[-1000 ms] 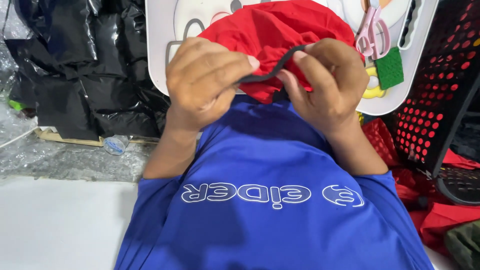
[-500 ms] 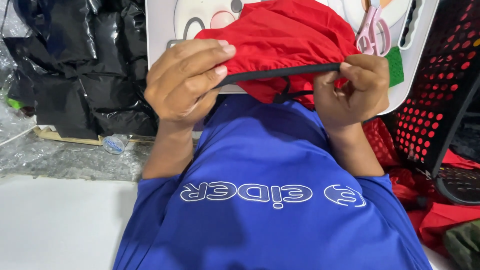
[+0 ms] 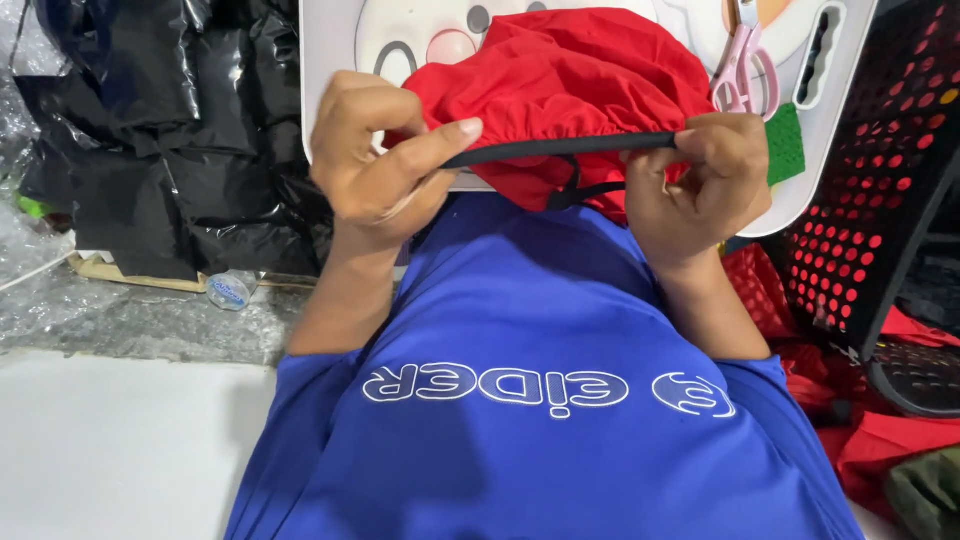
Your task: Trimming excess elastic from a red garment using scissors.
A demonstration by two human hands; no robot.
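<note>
Your left hand (image 3: 375,165) and right hand (image 3: 695,180) each keep a closed grip on the black elastic band (image 3: 560,148) edging a red fabric piece (image 3: 560,75), stretching it taut between them above your blue shirt (image 3: 540,400). Behind it lies a white tray (image 3: 830,150) (pink scissors (image 3: 738,70) rest there). Black bags (image 3: 150,130) sit left.

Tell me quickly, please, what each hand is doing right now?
Left hand: closed, pinching the black elastic band of the red garment.
Right hand: closed, pinching the band's other end.
</note>
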